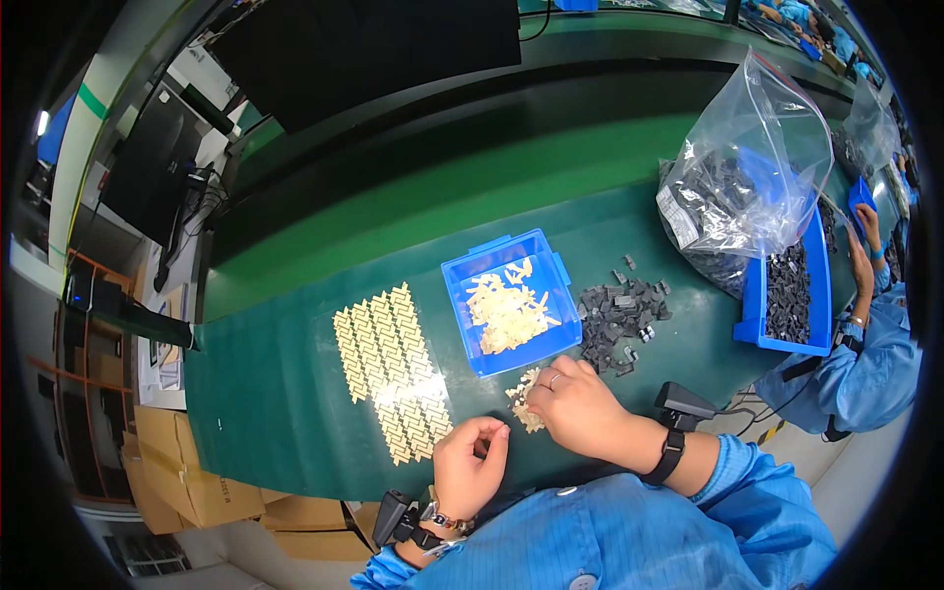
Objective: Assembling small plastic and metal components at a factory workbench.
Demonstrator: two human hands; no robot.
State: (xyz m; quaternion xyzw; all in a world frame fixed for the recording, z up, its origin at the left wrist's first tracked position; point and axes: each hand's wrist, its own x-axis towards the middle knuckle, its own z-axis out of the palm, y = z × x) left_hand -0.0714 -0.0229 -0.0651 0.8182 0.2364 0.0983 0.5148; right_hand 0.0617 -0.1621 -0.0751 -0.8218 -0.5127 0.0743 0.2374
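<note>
My right hand [575, 405] is closed, its fingertips down at a small loose pile of cream-coloured pieces [523, 395] on the green table; whatever they pinch is hidden. Just left of it, my left hand [470, 464] has its fingers curled in and the thumb against them, and I cannot make out anything in that grip. Beyond the left hand, many slim cream pieces lie in a zigzag pattern [388, 359], laid out in rows. A blue tray [479, 366] with more loose cream pieces [506, 315] stands beyond the small pile.
Small dark grey parts [621, 317] lie heaped right of the tray. Farther right, a clear bag [723, 202] of dark parts leans on a blue bin [784, 344] of similar ones. Another person in a blue sleeve [865, 344] works at the far right. Cardboard boxes [202, 472] stand at lower left.
</note>
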